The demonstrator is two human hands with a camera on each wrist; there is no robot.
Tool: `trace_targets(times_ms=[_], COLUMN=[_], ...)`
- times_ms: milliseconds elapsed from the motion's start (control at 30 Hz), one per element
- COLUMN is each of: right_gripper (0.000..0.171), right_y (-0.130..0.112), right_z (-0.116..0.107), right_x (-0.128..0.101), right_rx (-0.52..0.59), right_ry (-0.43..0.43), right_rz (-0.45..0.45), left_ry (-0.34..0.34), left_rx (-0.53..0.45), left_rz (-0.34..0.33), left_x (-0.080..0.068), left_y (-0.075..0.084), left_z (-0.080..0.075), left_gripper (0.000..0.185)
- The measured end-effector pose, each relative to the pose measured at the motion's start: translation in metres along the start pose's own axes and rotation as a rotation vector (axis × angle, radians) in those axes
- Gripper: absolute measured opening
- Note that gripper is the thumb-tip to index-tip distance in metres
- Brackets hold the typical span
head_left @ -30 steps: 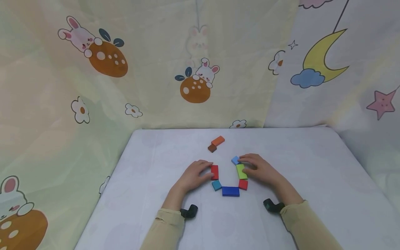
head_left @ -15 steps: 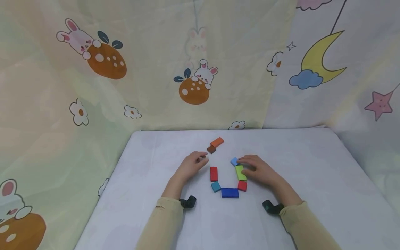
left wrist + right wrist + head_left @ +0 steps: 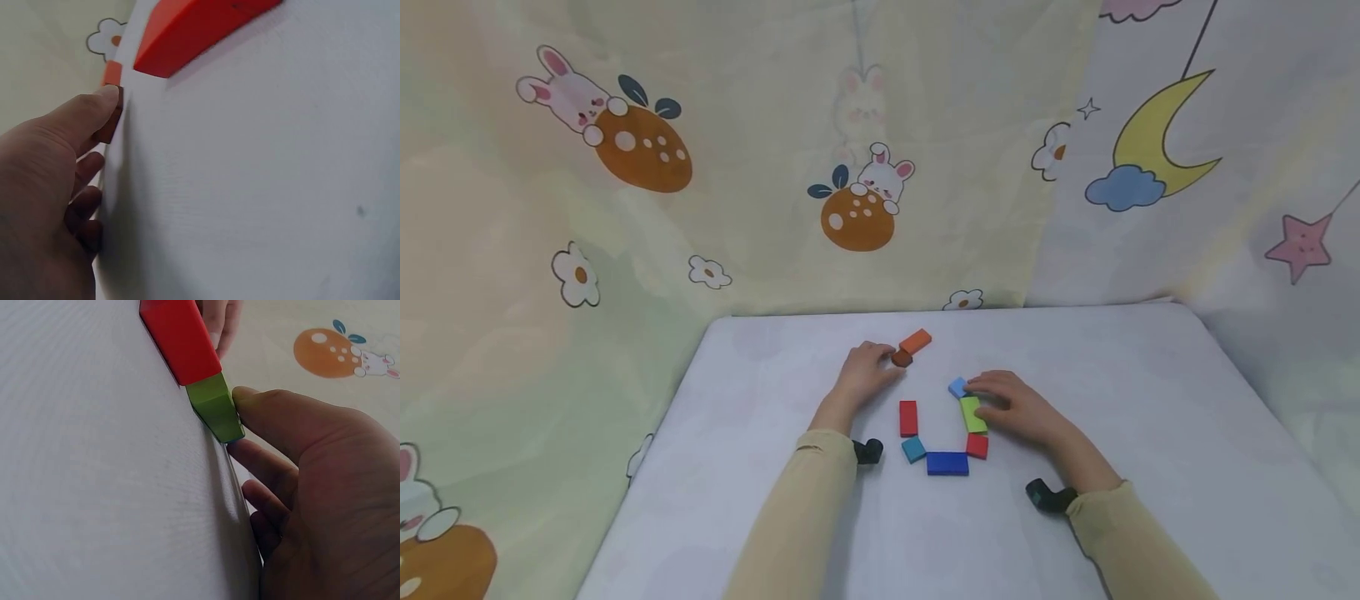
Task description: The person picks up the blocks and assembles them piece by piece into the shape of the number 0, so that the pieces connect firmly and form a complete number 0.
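A table [image 3: 1150,400] covered by a pale lilac-white cloth carries eight flat coloured blocks. The dark blue block [image 3: 947,463] lies lowest and serves as landmark. Touching its left end, a teal block [image 3: 913,449]; beyond that, a red block [image 3: 908,417] set lengthwise. Touching its right end, a small red block [image 3: 977,446]; beyond that, a green block [image 3: 973,414], then a light blue block [image 3: 958,387]. Together these six form a U open to the far side. Well beyond the landmark, toward the far edge, a brown block [image 3: 902,358] touches an orange block [image 3: 915,341].
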State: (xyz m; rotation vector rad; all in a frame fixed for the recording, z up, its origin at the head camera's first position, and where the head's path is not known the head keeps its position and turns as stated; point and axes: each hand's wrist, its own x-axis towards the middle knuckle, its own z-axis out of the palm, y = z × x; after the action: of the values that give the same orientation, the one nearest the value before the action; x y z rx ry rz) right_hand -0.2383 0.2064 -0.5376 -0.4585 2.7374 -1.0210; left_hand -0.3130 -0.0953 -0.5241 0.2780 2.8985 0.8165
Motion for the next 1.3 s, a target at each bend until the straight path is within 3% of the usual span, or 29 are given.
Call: trace_targets(times_ms=[200,433,733,900,1300], right_gripper=[0.045,0.044,0.043,0.044,0.044], right_y=[-0.003,-0.004,-0.001,0.000,-0.001], right_z=[0.000,-0.001,-0.001,-0.001,-0.002], right_x=[0.002,0.004,0.003,0.001,0.000], right_rx=[-0.001,-0.010,-0.009,-0.007,-0.019], right_ry=[-0.008,-0.003,0.002,0.003,-0.010], right_rz=[-0.006,-0.009,-0.012,-0.011,0.011], left_ry=[0.008,0.003,-0.009,-0.012,-0.155], left_rx=[0.094,0.010,0.005,-0.048,-0.060], left_rz=[0.015,0.026,0.065,0.077,0.185], left_x=[0.007,0.010,0.016,0.014,0.004], left_y=[-0.001,-0.004,-0.006,-0.008,-0.015], left_z=[0.003,0.003,0.004,0.004,-0.003], left_gripper=[0.051,0.050,0.044,0.037,0.033])
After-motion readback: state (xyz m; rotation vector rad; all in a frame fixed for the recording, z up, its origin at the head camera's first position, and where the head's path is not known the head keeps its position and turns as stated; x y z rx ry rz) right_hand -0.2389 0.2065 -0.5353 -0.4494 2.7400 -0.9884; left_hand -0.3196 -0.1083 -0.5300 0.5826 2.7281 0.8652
